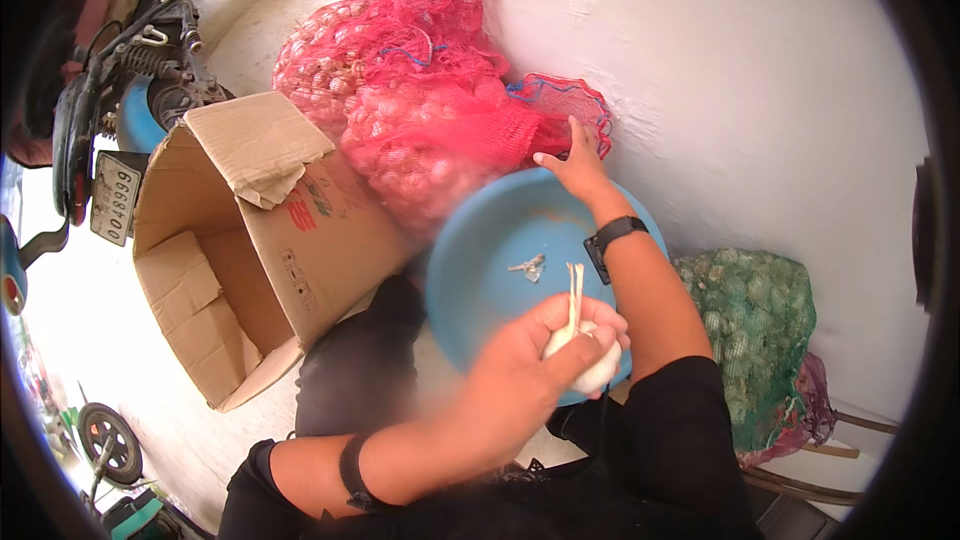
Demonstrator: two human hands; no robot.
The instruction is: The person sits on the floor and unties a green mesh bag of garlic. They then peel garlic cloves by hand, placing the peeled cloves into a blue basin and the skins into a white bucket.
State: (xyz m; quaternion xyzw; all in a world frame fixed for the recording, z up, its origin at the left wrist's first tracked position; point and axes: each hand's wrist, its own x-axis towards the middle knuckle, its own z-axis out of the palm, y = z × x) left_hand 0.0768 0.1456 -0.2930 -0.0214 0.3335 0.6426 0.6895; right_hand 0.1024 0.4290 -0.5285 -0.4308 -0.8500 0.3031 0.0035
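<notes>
In my left hand is a white garlic bulb, its cut dry stalk pointing up and away from me. Beneath it stands a round blue plastic basin with a few papery garlic scraps on its bottom. My right hand reaches over the basin's far rim to the gathered end of a red mesh sack. Its thumb and fingers are spread at the mesh, and whether they touch it is hard to tell. Garlic bulbs fill the sack.
On the left a cardboard box lies tipped with its flaps spread. Behind it is a parked motorcycle. A green mesh sack of bulbs leans at the white wall on the right. A small black wheel shows at lower left.
</notes>
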